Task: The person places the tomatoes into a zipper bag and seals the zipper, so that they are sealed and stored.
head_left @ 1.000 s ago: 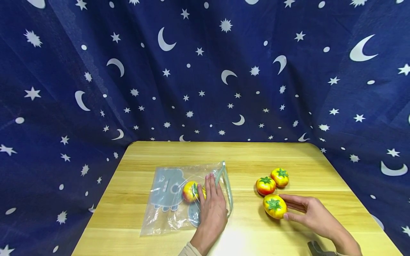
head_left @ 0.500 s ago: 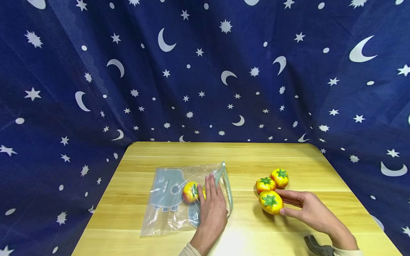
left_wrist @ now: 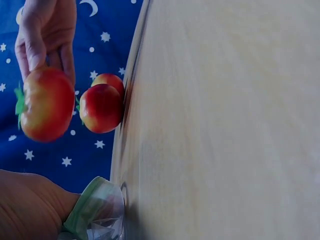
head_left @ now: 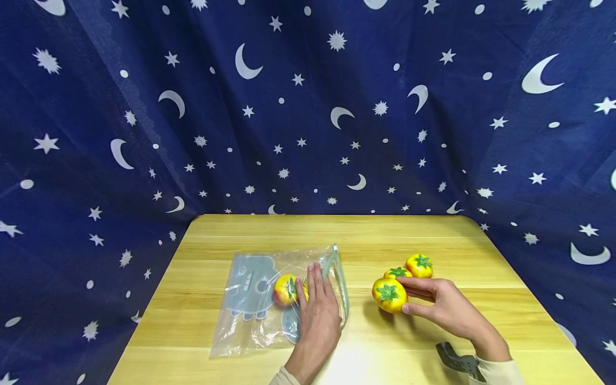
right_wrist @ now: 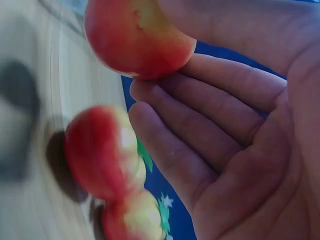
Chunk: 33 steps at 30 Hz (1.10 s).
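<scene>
Yellow-red fruit (head_left: pixel 389 295) in right hand (head_left: pixel 445 306) now nearer the bag (head_left: pixel 264 315), apparently airborne.

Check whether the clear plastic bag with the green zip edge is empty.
Not empty: the head view shows a round, red-and-yellow tomato through the clear bag.

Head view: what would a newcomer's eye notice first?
Probably the dark blue cloth printed with white moons and stars, behind the pale wooden table. To the right, the right hand holds a round yellow-and-red fruit. Near the middle, the left hand rests on a clear plastic bag with a similar fruit inside.
</scene>
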Each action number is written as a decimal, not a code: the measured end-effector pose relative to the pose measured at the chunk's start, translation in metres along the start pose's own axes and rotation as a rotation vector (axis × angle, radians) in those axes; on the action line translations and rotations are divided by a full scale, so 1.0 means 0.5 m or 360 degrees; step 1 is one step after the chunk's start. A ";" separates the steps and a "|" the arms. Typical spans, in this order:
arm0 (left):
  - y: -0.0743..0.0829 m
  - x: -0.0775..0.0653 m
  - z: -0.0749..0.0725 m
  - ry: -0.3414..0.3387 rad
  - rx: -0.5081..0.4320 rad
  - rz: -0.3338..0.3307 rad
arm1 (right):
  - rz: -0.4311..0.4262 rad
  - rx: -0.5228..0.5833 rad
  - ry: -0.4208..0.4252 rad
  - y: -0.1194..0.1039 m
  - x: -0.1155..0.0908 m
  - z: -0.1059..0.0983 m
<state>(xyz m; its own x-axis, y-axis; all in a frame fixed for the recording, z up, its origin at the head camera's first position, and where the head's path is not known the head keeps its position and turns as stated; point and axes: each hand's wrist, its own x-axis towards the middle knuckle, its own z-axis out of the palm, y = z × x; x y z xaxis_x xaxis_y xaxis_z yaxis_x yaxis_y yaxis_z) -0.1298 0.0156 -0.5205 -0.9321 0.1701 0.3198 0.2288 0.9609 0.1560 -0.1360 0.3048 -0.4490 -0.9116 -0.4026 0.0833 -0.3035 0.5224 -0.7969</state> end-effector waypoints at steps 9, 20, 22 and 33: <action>-0.002 0.001 0.000 -0.0006 0.0000 -0.0006 | -0.0054 0.0057 -0.0045 -0.007 0.045 0.032; 0.000 0.001 0.002 0.0005 -0.0015 -0.0017 | -0.0052 0.0099 -0.0072 0.000 0.085 0.069; 0.001 0.002 0.001 0.0003 -0.0010 -0.0019 | -0.0073 0.0079 -0.0068 0.002 0.091 0.077; 0.002 0.002 -0.002 -0.0043 0.0039 -0.0034 | -0.0118 0.0140 -0.0124 0.016 0.114 0.121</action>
<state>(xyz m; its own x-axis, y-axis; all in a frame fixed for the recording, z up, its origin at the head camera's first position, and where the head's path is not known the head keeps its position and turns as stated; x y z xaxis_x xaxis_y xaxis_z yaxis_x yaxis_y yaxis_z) -0.1300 0.0165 -0.5192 -0.9440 0.1551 0.2913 0.2023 0.9694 0.1392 -0.1734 0.2406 -0.4869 -0.8623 -0.4965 0.0998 -0.3405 0.4224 -0.8400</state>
